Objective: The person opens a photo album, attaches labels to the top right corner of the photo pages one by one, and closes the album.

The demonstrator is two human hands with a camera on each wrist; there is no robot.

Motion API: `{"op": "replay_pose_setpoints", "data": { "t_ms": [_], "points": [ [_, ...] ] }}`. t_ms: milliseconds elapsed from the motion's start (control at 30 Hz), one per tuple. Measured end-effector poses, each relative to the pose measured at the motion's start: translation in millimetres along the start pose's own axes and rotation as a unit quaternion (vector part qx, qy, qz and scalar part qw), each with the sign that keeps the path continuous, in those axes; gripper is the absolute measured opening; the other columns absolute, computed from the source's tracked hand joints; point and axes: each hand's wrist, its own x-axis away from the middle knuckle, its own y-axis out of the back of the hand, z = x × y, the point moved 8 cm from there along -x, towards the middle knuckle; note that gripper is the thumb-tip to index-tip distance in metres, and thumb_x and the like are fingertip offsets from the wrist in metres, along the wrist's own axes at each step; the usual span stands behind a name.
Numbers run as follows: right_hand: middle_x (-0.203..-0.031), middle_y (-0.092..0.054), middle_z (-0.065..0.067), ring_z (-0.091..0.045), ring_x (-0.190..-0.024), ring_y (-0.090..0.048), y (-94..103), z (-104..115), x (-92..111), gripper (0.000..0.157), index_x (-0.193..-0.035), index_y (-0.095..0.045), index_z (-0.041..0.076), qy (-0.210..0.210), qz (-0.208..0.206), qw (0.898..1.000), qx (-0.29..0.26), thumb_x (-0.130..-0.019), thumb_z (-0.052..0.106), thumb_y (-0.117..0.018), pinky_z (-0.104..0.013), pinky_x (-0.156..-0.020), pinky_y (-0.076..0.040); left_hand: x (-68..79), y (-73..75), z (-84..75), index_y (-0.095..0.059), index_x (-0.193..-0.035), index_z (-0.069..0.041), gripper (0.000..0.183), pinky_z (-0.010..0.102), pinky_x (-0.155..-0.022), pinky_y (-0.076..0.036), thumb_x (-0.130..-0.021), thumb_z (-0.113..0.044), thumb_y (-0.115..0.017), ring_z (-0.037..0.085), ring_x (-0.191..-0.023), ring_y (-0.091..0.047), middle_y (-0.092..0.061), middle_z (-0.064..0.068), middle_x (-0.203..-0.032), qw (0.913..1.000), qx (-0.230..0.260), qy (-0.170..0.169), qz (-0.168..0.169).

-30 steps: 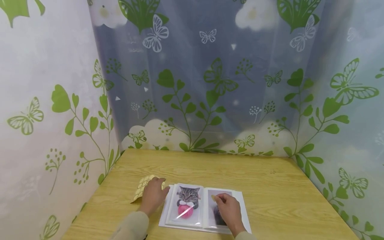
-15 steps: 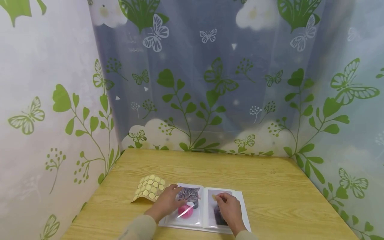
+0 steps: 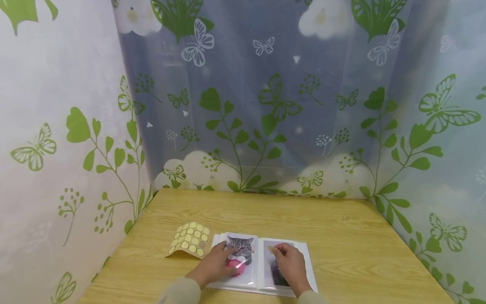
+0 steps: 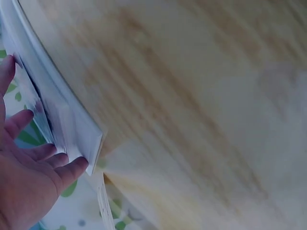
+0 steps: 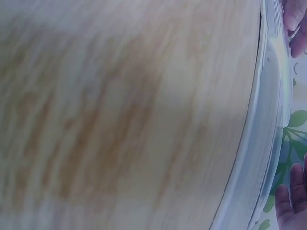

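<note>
A small photo album point(image 3: 309, 270) lies spread on the wooden table. Its left page shows a tabby cat photo point(image 3: 244, 247) with a pink ball under a clear sleeve. My left hand point(image 3: 214, 264) rests on that page's left side with fingers spread; in the left wrist view, those fingers point(image 4: 72, 170) lie along the album's edge. Over the right page, my right hand point(image 3: 291, 264) pinches a small round yellow sticker point(image 3: 270, 250) between thumb and forefinger. That hand hides much of the right photo point(image 3: 278, 276), where a dark shape shows on a pale ground.
Left of the album, a curled sheet of round yellow stickers point(image 3: 192, 237) sits on the table point(image 3: 341, 236), with a bare brown spot near its right edge. Curtains point(image 3: 288, 139) with butterflies and leaves enclose the table's back and sides.
My left hand has moved right and down from the sticker sheet onto the album's left page, uncovering the sheet. My right hand stays over the right page, still pinching the sticker.
</note>
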Motion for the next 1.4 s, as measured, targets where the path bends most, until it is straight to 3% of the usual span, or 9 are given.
{"op": "replay_pose_setpoints", "data": {
  "t_ms": [433, 667, 867, 1067, 1267, 1400],
  "points": [
    [-0.068, -0.060, 0.006, -0.011, -0.063, -0.051, -1.5, 7.6, -4.3, 0.011, -0.083, -0.074, 0.009, 0.042, -0.007, 0.999, 0.009, -0.090, 0.016, -0.070, -0.030, -0.060, -0.043, 6.1, -7.6, -9.5, -0.057, -0.139, -0.008, 0.070, 0.063, -0.104, -0.038, -0.082, -0.045, -0.076, 0.050, -0.131, -0.042, -0.041, 0.032, -0.145, 0.9995, -0.030, -0.009, 0.000],
    [-0.070, -0.061, 0.006, -0.011, -0.064, -0.050, -3.9, 10.7, -10.8, 0.013, -0.085, -0.074, 0.010, 0.042, 0.005, 0.999, 0.020, -0.091, 0.021, -0.071, -0.030, -0.061, -0.044, 7.2, -14.7, -21.4, -0.056, -0.140, -0.010, 0.070, 0.064, -0.103, -0.038, -0.083, -0.047, -0.074, 0.049, -0.133, -0.040, -0.040, 0.030, -0.147, 0.9993, -0.036, 0.008, 0.010],
    [-0.075, -0.064, 0.004, -0.011, -0.066, -0.053, -15.8, 16.1, -20.0, 0.012, -0.088, -0.073, 0.010, 0.065, 0.030, 0.996, 0.047, -0.092, 0.021, -0.069, -0.032, -0.061, -0.047, 7.3, -18.1, -18.7, -0.057, -0.140, -0.010, 0.070, 0.063, -0.104, -0.038, -0.084, -0.048, -0.073, 0.048, -0.135, -0.038, -0.039, 0.030, -0.147, 0.9996, -0.027, 0.010, 0.003],
    [-0.077, -0.068, 0.003, -0.012, -0.066, -0.057, -29.0, 28.9, -26.8, 0.011, -0.085, -0.073, 0.012, 0.133, 0.041, 0.985, 0.102, -0.091, 0.021, -0.070, -0.035, -0.062, -0.050, 9.9, -16.4, -17.0, -0.055, -0.140, -0.008, 0.070, 0.062, -0.107, -0.035, -0.084, -0.045, -0.075, 0.049, -0.136, -0.036, -0.035, 0.032, -0.149, 0.9999, 0.011, 0.009, 0.004],
    [-0.078, -0.067, 0.003, -0.013, -0.067, -0.058, -45.1, 39.2, -36.3, 0.011, -0.086, -0.073, 0.012, 0.193, 0.056, 0.969, 0.144, -0.093, 0.019, -0.069, -0.036, -0.063, -0.049, 10.5, -15.5, -17.0, -0.056, -0.139, -0.007, 0.071, 0.061, -0.106, -0.036, -0.083, -0.045, -0.075, 0.048, -0.135, -0.038, -0.037, 0.032, -0.148, 1.0000, 0.005, 0.007, 0.004],
    [-0.079, -0.067, 0.000, -0.015, -0.069, -0.060, -50.4, 43.0, -38.9, 0.009, -0.085, -0.072, 0.012, 0.210, 0.055, 0.961, 0.171, -0.092, 0.017, -0.070, -0.037, -0.063, -0.051, 10.5, -15.8, -16.1, -0.056, -0.140, -0.007, 0.072, 0.061, -0.106, -0.037, -0.083, -0.047, -0.075, 0.047, -0.134, -0.039, -0.037, 0.032, -0.148, 0.9999, 0.001, 0.009, 0.005]
  ]
}}
